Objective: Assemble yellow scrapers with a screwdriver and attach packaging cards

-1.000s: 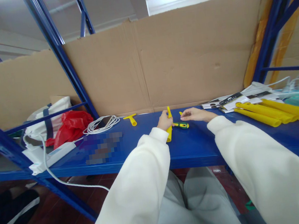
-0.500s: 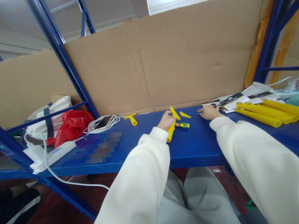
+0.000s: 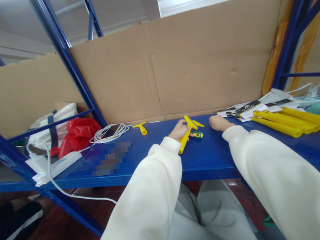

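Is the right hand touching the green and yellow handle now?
Apart: the head view shows blue shelf surface between the right hand and the green and yellow handle.

The blue painted-metal counter (image 3: 159, 162) was smooth and glossy; the brown cardboard panel (image 3: 199, 61) looked matt and creased. The yellow tubes (image 3: 284, 122) appeared to be smooth plastic, the white sleeves (image 3: 140, 199) soft, matt cloth, the crumpled red bag (image 3: 79, 133) shiny plastic.

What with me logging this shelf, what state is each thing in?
Left hand: closed on T-shaped yellow piece.
T-shaped yellow piece: held, tilted.
Right hand: curled, contents hidden.
Green-and-yellow handle: sideways, partly hidden.
Smaller yellow T-piece: lying loose.
White cable: coiled.
Red bag: crumpled.
Yellow tubes: lying together.
Power strip: cable attached, on or off unclear.
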The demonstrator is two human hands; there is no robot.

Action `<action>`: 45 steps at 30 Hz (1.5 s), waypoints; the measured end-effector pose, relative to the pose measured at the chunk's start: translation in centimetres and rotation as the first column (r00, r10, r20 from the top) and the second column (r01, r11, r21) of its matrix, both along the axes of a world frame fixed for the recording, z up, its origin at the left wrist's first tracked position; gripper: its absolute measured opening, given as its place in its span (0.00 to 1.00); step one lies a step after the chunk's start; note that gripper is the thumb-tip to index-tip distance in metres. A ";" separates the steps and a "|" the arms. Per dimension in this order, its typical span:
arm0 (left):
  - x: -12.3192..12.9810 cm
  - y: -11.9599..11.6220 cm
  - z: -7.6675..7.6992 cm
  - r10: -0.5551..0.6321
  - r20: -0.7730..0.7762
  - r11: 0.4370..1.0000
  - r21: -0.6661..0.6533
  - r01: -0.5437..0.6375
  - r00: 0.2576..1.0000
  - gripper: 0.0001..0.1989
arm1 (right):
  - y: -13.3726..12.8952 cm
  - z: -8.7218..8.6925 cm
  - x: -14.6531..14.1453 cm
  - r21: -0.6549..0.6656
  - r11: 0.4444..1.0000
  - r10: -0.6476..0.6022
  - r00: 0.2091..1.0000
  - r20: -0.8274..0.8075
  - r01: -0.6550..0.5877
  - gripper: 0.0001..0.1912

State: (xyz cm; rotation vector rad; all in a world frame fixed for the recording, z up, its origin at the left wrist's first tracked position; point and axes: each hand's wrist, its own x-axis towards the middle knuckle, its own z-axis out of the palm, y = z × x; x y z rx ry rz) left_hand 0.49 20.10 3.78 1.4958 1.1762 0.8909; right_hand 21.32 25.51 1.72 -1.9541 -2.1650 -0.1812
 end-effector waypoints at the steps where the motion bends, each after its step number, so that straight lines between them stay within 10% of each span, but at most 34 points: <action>1: 0.0 0.0 0.0 -0.012 0.005 1.000 -0.008 0.012 1.000 0.20 | 0.0 0.0 -0.1 -0.005 1.000 0.008 1.000 0.006 -0.008 0.14; 10: -0.4 0.7 -0.5 -0.078 0.007 0.996 -0.051 0.078 0.997 0.23 | 0.7 -0.2 -0.2 0.059 0.998 0.052 0.959 -0.278 -0.037 0.10; 16: -0.3 0.6 -0.4 -0.069 0.020 0.996 -0.051 0.070 0.997 0.22 | -0.5 0.9 -2.7 0.291 0.928 0.371 0.494 -0.786 -0.234 0.07; 20: -0.3 0.4 -0.3 -0.108 0.039 0.993 -0.039 0.109 0.993 0.21 | -1.5 1.1 -4.3 0.290 0.901 0.404 0.380 -0.832 -0.323 0.10; 45: -0.3 0.4 -0.4 -0.214 0.094 0.976 -0.020 0.217 0.972 0.15 | -1.1 0.5 -3.9 0.333 0.877 0.451 0.354 -0.819 -0.347 0.11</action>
